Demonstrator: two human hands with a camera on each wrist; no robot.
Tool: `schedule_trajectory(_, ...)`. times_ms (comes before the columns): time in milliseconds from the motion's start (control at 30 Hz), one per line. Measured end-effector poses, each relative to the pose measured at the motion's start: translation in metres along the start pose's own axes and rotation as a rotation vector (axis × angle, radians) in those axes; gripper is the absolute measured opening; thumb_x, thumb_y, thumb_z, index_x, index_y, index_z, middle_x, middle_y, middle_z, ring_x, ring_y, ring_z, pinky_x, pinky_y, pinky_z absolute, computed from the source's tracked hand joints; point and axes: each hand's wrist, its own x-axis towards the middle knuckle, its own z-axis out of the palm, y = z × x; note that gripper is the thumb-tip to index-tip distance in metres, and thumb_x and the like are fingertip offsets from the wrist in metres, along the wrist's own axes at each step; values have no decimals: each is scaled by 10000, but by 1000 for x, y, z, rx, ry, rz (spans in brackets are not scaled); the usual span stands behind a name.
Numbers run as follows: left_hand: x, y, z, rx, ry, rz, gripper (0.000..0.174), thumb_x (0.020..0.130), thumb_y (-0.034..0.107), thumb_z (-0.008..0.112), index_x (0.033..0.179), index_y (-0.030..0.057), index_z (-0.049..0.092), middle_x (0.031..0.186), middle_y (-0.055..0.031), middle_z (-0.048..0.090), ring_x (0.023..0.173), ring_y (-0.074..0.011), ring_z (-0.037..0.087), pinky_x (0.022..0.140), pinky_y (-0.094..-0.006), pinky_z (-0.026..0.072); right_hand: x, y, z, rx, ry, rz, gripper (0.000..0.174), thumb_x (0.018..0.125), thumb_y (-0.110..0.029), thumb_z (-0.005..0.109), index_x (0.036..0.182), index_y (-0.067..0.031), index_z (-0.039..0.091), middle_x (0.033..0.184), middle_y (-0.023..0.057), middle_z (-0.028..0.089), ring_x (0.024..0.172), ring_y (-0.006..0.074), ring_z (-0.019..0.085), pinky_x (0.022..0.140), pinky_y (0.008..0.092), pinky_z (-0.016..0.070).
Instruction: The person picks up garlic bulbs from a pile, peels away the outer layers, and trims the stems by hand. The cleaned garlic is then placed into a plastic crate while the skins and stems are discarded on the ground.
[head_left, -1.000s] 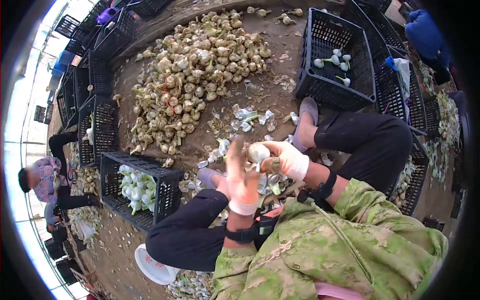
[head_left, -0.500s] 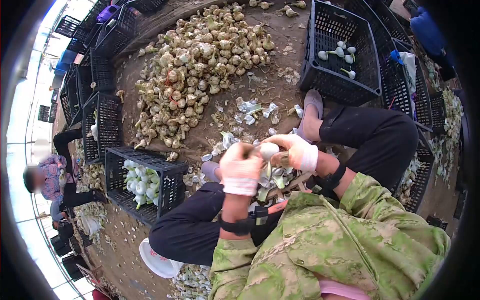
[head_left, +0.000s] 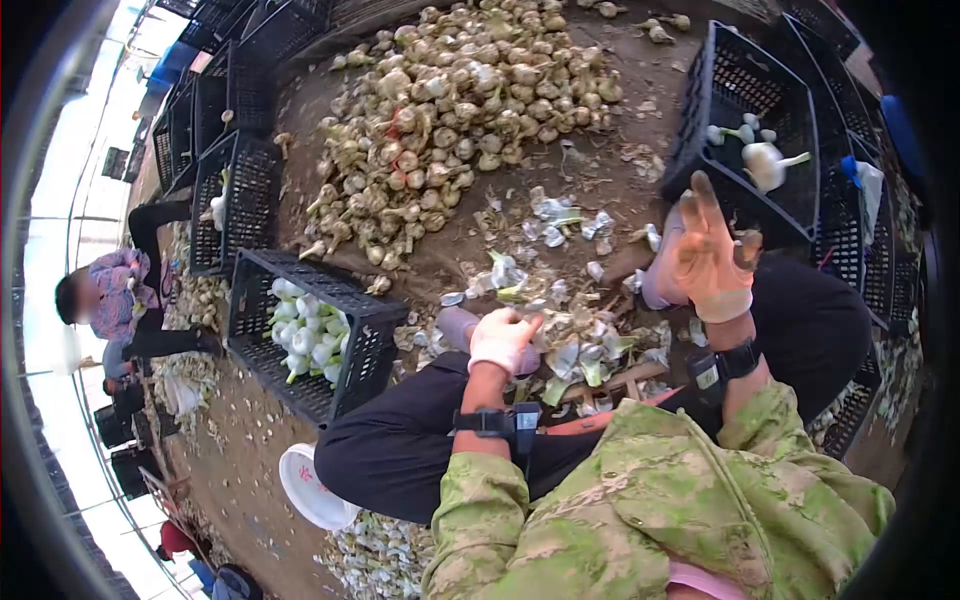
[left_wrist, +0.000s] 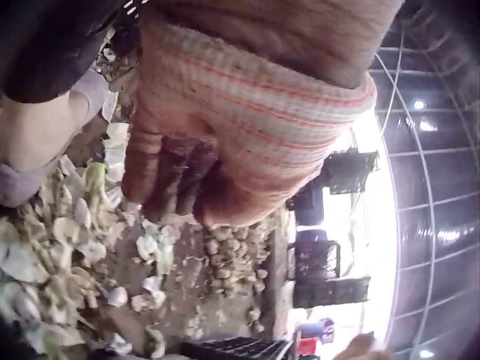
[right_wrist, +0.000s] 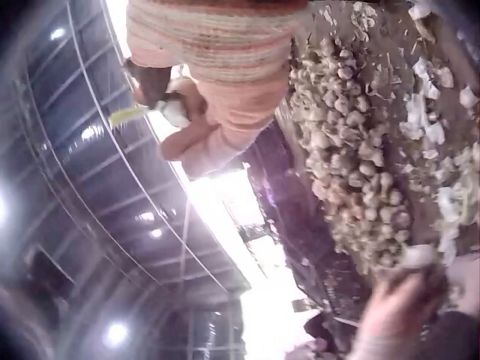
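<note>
My right hand, in a pale orange and white glove with dirty fingertips, is raised with its fingers extended at the right of the head view. Just beyond it, a white garlic bulb with a short green stem hangs in the air over the right crate. The right wrist view shows that bulb close by the fingers. Low over the peelings by the left foot is my left hand, its gloved fingers loosely curled down and no bulb visible in them.
A large heap of unpeeled garlic lies on the ground ahead. Cleaned bulbs fill part of the left crate. Loose peelings cover the ground between the feet. A white tub stands beside the left knee; another person sits far left.
My hands were together on the bulb and have parted. The right hand swung right toward the crate and let the bulb go; the left stayed low near the knee. The head view shifted left.
</note>
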Motion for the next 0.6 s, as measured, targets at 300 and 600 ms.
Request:
schedule_trajectory(300,121,-70,-92,-181,612,-240,542,627,287,702,1073,14,556,1072,-202,568,990,-330,549,869,-367,428,-6,85,-57,-992,363,784,478,835,-288,601,1198,-6,470,904,44,556,807,129,551,772,294,461)
schedule_trajectory(600,222,-133,-89,516,518,-459,578,627,232,720,1127,56,490,1068,-172,503,973,-333,538,855,-394,445,-11,78,-112,-755,628,722,815,616,-428,764,1211,21,435,885,59,559,862,129,540,795,259,431)
